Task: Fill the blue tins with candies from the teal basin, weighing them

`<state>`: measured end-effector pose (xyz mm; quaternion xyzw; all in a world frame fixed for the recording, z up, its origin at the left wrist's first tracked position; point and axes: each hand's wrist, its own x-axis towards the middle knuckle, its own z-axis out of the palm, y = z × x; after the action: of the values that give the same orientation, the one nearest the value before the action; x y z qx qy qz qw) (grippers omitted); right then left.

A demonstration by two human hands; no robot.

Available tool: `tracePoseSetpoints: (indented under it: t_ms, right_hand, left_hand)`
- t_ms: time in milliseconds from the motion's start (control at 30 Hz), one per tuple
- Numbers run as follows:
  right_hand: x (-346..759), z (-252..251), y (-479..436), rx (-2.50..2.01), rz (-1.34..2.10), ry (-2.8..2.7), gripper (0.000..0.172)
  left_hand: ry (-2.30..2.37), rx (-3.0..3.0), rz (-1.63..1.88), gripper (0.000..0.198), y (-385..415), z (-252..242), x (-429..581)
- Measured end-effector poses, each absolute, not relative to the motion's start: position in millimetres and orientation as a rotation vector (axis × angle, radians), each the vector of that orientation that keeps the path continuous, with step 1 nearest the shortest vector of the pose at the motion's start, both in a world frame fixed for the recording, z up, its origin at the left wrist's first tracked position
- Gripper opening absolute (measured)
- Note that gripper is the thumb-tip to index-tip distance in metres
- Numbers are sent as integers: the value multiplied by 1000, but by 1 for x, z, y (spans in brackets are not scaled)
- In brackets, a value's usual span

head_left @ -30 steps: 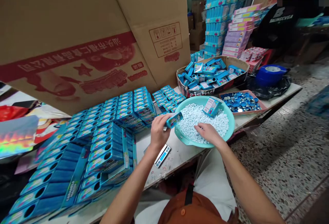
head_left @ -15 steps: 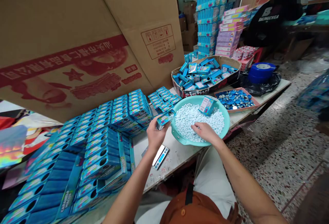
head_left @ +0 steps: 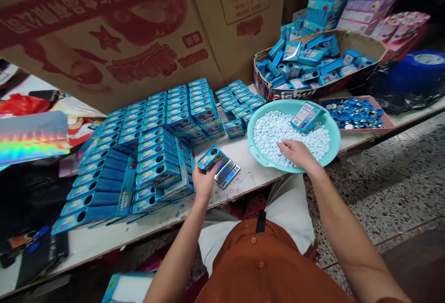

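A small blue candy box (head_left: 210, 156) with a round dark hole in its top is gripped by my left hand (head_left: 204, 180). It is held tilted at the back of a small digital scale (head_left: 227, 173), partly covering it; I cannot tell whether they touch. My right hand (head_left: 296, 153) is over the mint-green bowl (head_left: 334, 142), fingers curled together with their tips at the small white candies (head_left: 271, 131). What those fingers hold, if anything, is hidden. Another blue box (head_left: 306, 116) leans on the candies at the bowl's far side.
Rows of blue boxes (head_left: 158, 159) fill the table's left side, with a smaller group (head_left: 239, 97) behind the scale. A cut-down carton (head_left: 278, 93) of loose boxes and a pink tray (head_left: 387, 120) of blue caps lie beyond the bowl. A large cardboard carton (head_left: 139, 39) stands behind.
My left hand has carried the box from the bowl's left rim down and left to the scale. My right hand stays at the candies. The view has turned downward and left.
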<state>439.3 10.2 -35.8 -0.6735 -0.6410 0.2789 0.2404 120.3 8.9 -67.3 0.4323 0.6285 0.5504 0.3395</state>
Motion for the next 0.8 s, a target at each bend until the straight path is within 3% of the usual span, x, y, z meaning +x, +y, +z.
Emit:
tracePoseSetpoints:
  t_ms: [267, 533, 800]
  right_hand:
    - [440, -39, 12, -1877, 720, -1750, 37]
    - [440, -39, 13, -1899, 714, -1740, 36]
    - [444, -42, 14, -1934, 721, -1714, 37]
  left_hand:
    - [1739, 1120, 1364, 51, 2, -108, 97]
    - [1896, 1438, 1215, 80, -38, -127, 85]
    - [1888, 1751, 1182, 60, -75, -137, 67]
